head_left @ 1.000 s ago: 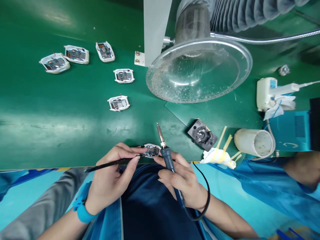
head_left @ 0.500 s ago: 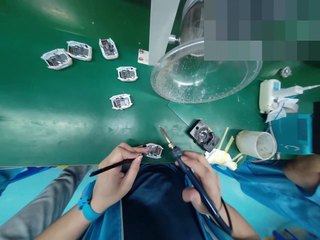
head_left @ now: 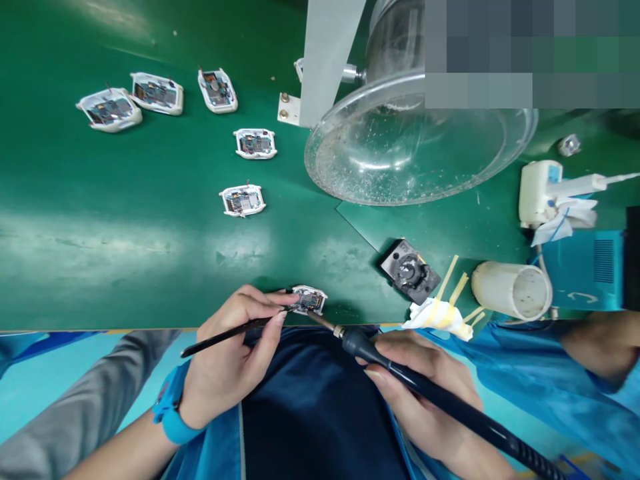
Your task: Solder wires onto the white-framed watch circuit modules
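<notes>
At the bench's front edge lies a white watch case [head_left: 309, 301] with its circuit board exposed. My left hand [head_left: 237, 340] is closed around black tweezers [head_left: 220, 339], whose tips reach the left side of this case; a fingertip rests against it too. In my right hand [head_left: 425, 387] is a soldering iron [head_left: 400, 373], gripped like a pen. The iron's tip meets the lower right rim of the case or sits just over it; I cannot tell whether it touches the board.
Several similar watch cases [head_left: 243, 200] lie at the left and back. A clear fume hood [head_left: 420, 190] hangs on a grey post [head_left: 327, 67]. On the right are a black fixture [head_left: 410, 270], yellow-taped tissue [head_left: 440, 317], a white cup [head_left: 500, 288] and a teal box [head_left: 583, 270]. A person's arm [head_left: 605, 347] is beyond.
The soldering iron has swung down and left, from above the bench to the watch case's lower right. My right hand has shifted right and lower. The left hand and tweezers are nearly still.
</notes>
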`<state>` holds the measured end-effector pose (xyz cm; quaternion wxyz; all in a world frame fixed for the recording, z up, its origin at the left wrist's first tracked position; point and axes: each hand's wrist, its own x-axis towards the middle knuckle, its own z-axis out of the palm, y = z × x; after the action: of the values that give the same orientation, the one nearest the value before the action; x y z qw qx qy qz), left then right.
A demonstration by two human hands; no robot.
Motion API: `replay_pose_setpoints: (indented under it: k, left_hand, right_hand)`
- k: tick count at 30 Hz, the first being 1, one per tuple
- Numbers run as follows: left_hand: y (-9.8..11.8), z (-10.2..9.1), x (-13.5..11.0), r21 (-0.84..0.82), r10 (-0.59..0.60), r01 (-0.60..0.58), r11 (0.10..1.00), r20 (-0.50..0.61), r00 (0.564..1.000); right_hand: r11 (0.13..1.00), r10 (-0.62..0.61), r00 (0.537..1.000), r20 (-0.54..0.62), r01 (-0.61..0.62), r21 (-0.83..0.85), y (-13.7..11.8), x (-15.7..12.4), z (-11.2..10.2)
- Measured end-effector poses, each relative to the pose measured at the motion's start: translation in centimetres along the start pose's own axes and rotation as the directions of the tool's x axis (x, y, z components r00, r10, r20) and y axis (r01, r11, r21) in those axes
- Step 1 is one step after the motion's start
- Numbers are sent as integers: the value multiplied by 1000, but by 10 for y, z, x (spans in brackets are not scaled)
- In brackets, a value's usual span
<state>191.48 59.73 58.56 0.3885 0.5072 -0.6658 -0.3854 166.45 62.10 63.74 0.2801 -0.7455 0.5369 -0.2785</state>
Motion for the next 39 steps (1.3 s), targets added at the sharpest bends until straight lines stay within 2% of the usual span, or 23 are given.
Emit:
replay_pose_setpoints:
  k: [7,16,22,24,28,33,36,39]
  left_hand:
    - [-4,0,-1,-4,12,-12,1000,-8,1000]
    - [-4,0,0,23,11,-11,1000,0,1000]
    - [-3,0,-1,7,15,-15,1000,-7,1000]
    - [-3,0,-1,2,14,-14,1000,-5,1000]
    - [-4,-1,-2,-23,2,-2,1000,2,1000]
    - [-8,-10,4,-101,-19,23,995,36,999]
    - [-7,-15,9,-96,96,-86,992,103,990]
    - [-3,-12,13,-111,191,-170,979,218,957]
  right_hand:
    - [999,11,998,62,-9,-43,2,3,4]
    - [1000,21,997,79,-19,-22,2,4,8]
    - [999,13,997,80,-10,-34,2,2,3]
    - [999,13,999,49,-11,-42,3,-1,0]
    - [999,26,994,-103,-23,34,6,-6,0]
    - [955,-123,980,-157,160,249,16,-10,20]
    - [928,-197,974,-111,221,299,19,-8,38]
    - [917,-266,958,-112,287,277,19,-5,53]
